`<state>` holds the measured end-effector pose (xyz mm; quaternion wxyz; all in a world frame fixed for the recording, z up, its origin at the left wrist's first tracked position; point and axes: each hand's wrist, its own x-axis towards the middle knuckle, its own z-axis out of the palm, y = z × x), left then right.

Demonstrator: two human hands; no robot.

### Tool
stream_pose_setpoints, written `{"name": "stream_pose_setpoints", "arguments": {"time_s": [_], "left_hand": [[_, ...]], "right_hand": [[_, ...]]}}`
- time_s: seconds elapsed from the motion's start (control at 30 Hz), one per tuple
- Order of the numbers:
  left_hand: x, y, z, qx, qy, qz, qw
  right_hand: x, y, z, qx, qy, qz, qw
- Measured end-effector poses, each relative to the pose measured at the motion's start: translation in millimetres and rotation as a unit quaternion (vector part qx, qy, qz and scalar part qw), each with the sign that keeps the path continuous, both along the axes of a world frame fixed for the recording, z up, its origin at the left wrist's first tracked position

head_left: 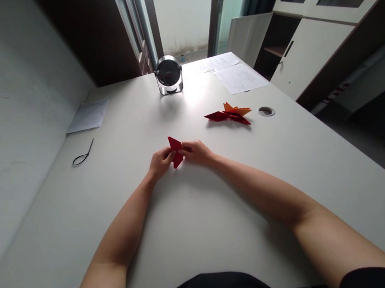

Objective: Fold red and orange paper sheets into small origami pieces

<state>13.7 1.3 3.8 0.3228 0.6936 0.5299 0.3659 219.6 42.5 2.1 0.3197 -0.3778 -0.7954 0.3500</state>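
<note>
Between my two hands is a small piece of folded red paper [175, 145], with pointed ends sticking up and down past the fingers. My left hand [160, 161] pinches its left side, thumb on the face toward me. On the opposite edge, my right hand [196, 152] is closed on the same paper. Both hands are low over the white table [200, 240]. Farther back to the right lie folded dark red papers [226, 115] and a folded orange paper [236, 109], overlapping in a loose pile.
A roll of tape [266, 111] lies right of the pile. A round device on a metal stand [168, 73] stands at the back. Printed sheets [240, 78] lie back right, papers [88, 115] back left, and a black cable tie [83, 155] at left beside the wall.
</note>
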Motion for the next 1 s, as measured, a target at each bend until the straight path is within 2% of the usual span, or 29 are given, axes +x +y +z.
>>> {"name": "stream_pose_setpoints", "arguments": {"time_s": [0.3, 1.0], "left_hand": [[0.7, 0.1, 0.0, 0.005, -0.009, -0.009, 1.0], [0.8, -1.2, 3.5, -0.003, -0.003, -0.008, 1.0]], "right_hand": [[0.4, 2.7, -5.4, 0.009, -0.005, 0.0, 1.0], [-0.3, 2.4, -3.3, 0.011, -0.003, 0.006, 1.0]]}}
